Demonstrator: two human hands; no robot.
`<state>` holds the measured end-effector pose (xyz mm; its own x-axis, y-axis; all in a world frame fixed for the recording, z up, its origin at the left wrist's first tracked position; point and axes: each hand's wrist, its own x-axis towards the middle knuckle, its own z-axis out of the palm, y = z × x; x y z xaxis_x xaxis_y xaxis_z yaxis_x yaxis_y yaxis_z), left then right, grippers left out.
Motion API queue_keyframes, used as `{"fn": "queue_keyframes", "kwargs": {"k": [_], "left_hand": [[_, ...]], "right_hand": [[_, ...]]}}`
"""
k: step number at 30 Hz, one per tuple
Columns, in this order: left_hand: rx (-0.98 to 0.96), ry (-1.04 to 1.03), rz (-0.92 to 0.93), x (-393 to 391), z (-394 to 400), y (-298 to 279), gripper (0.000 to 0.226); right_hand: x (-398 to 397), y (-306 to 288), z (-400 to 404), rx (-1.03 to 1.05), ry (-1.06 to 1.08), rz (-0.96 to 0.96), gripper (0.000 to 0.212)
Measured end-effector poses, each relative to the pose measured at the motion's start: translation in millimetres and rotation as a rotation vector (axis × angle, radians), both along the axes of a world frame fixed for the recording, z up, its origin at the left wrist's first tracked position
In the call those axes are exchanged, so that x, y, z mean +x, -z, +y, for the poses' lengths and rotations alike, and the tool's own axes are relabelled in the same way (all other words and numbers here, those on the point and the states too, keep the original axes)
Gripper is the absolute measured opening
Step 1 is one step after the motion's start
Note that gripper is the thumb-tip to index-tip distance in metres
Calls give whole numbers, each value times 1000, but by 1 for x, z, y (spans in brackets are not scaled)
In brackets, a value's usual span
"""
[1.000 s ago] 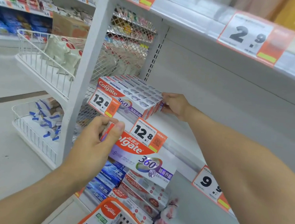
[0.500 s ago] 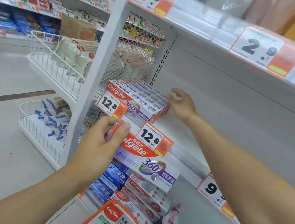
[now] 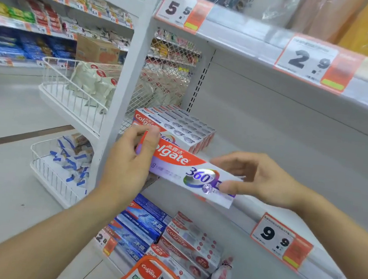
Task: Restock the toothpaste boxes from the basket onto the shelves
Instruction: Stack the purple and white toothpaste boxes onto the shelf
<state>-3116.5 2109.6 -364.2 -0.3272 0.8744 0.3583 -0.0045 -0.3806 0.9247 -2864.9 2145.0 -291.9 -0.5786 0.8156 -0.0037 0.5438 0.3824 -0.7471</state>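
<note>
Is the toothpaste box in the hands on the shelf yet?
Not yet. Both hands, left hand and right hand, hold the toothpaste box in front.

Two bare forearms, no sleeves in view; left hand [image 3: 126, 164], right hand [image 3: 263, 181] ungloved, short nails.

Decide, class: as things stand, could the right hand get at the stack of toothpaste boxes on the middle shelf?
Probably not freely. The right hand is pinching one end of the toothpaste box held between both hands, and that box lies in front of the stack. The shelf beside the stack looks bare.
</note>
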Motion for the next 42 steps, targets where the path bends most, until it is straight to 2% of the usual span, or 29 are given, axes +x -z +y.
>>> {"fn": "queue_keyframes", "kwargs": {"k": [3,6,8,12,15,20,25,35,42], "left_hand": [[-86,-78,175,-16,44,-11,37],[-5,-228,579,-26,88,-5,46],[63,-153,781,-18,103,9,55],[31,-1,960,-1,113,45,57],[37,-7,989,1,117,49,57],[84,-25,978,-1,118,53,56],[69,-26,964,3,120,57,54],[37,-16,951,5,119,56,55],[7,6,968,6,118,53,57]], "right_hand": [[4,-2,21,117,165,187,40],[0,-4,61,330,376,222,32],[-6,-7,96,437,481,238,30],[-16,-6,166,600,546,86,29],[-25,7,203,618,561,3,33],[-36,33,229,525,581,44,38],[-36,37,224,423,527,72,52],[-34,30,210,241,531,158,56],[-37,32,209,297,555,69,60]]}}
